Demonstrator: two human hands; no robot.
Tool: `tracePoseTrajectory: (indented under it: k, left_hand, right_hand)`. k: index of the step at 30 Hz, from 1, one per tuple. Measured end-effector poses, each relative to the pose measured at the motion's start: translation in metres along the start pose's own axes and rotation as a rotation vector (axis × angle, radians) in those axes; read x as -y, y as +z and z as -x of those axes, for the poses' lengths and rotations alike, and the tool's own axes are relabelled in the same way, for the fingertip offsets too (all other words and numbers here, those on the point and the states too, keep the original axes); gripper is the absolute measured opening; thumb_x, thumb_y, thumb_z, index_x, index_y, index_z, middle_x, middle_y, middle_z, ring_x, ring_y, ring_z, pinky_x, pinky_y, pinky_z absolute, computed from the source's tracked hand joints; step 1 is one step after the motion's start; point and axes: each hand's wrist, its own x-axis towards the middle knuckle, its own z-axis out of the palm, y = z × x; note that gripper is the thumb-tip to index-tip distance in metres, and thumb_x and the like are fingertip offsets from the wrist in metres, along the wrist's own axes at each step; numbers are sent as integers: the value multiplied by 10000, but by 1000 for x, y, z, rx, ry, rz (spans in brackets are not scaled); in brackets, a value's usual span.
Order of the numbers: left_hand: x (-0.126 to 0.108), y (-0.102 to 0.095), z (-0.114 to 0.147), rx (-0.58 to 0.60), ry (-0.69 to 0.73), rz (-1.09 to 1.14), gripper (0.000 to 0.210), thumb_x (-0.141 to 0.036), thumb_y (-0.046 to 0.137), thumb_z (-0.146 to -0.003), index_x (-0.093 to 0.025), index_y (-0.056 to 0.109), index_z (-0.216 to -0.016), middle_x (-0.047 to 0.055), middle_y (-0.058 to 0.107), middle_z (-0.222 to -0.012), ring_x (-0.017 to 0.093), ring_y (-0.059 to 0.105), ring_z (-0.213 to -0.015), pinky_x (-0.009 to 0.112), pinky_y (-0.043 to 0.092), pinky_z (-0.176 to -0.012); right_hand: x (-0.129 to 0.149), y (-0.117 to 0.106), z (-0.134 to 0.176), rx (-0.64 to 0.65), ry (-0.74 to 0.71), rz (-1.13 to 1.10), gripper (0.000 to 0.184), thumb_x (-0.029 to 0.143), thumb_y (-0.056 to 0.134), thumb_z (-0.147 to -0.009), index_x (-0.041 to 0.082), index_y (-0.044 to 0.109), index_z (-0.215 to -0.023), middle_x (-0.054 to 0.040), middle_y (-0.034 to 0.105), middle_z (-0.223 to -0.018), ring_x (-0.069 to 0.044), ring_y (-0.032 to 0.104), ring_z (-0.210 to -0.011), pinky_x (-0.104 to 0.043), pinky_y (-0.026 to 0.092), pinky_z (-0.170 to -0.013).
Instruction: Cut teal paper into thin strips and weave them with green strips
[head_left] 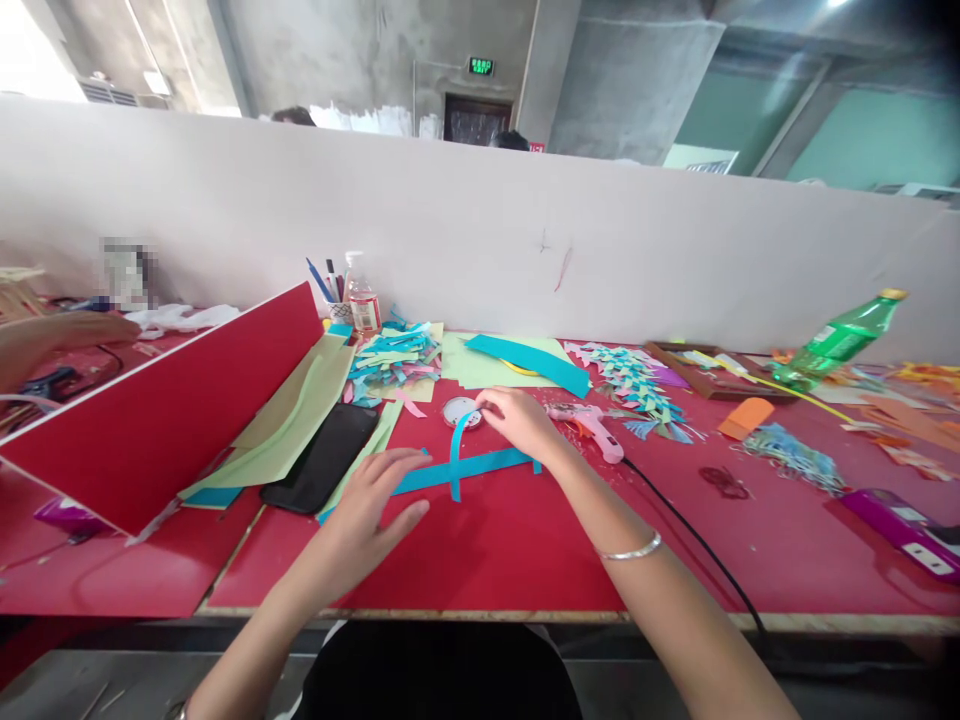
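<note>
From where I stand, the work looks to me only partly done. A long flat strip of turquoise paper (491, 464) lies on the red smooth table (525, 560), and a narrow turquoise paper strip (454, 455) crosses it, its upper part still curved and not laid flat. The right hand (481, 406) pinches this upper end, near a small round pale dish (454, 413). The left hand (405, 486) is open, fingers spread, by the long strip; whether it touches, I cannot tell. A pink plastic glue gun (592, 428) rests to the right. Behind are a loose heap of thin paper cuttings (397, 355) and a feathery layered paper piece (634, 385), which seems more finished.
</note>
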Motion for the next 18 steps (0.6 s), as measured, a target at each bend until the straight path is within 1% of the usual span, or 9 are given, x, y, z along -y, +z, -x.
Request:
tracePoseTrajectory:
  k: [1,4,6,7,8,10,13,15,18]
  left_hand:
    - [-1,0,-5,-38,-25,67,365,-314,394,-826,-249,387,-1185,58,410,-1232,198,339,-1165,370,269,-988]
    - [-6,5,-26,-126,-108,332,442,-365,379,-825,-223,304,-1237,66,344,-1293,194,296,-1205,355,243,-1006]
    - [-10,14,-43,-90,-195,564,531,-428,377,-808,-202,247,-1270,90,289,-1336,216,301,-1207,359,300,-969]
    - [-12,19,-50,-43,-243,682,558,-455,371,-803,-196,235,-1279,97,290,-1339,226,322,-1197,369,314,-956]
    - [-15,25,-58,-3,-267,781,572,-481,362,-799,-191,247,-1278,103,345,-1310,232,350,-1179,377,311,-955]
    - [-20,35,-68,36,-271,947,544,-512,371,-788,-193,350,-1227,90,463,-1220,239,399,-1142,379,315,-946]
    - [-28,45,-75,168,-253,1127,448,-498,421,-775,-148,519,-1036,87,610,-955,215,542,-947,345,383,-865]
    - [-31,46,-75,237,-269,1156,376,-465,447,-774,-123,557,-884,60,622,-756,161,584,-741,296,431,-758]
    - [-31,44,-73,224,-309,1052,303,-420,464,-777,-127,541,-767,-13,540,-571,83,521,-511,210,420,-559]
  right_hand:
    - [2,-7,3,-24,-20,-77,152,137,413,-785,182,538,-857,-12,578,-818,-103,510,-667,-193,362,-583]
    - [15,-24,11,-109,-80,-423,111,147,430,-768,177,523,-820,9,546,-726,-79,461,-563,-182,360,-527]
    - [25,-31,15,-153,-91,-600,71,158,454,-750,176,510,-789,21,514,-679,-72,436,-526,-178,355,-495]
    - [29,-32,16,-175,-89,-657,58,158,460,-743,177,503,-776,26,498,-659,-70,431,-517,-177,354,-488]
    - [33,-32,17,-199,-86,-701,57,154,460,-738,179,499,-771,32,482,-637,-69,427,-508,-178,354,-483]
    - [36,-30,18,-270,-77,-745,73,140,457,-728,182,503,-766,39,458,-610,-68,421,-498,-181,353,-480]
    - [33,-23,19,-373,-71,-732,91,120,468,-705,182,522,-746,32,459,-620,-75,430,-517,-189,358,-489]
    - [27,-19,21,-388,-51,-722,99,115,466,-697,182,521,-743,29,466,-628,-80,443,-526,-195,364,-495]
    - [17,-16,26,-369,9,-718,103,125,446,-707,189,509,-760,31,460,-627,-85,442,-523,-204,373,-504]
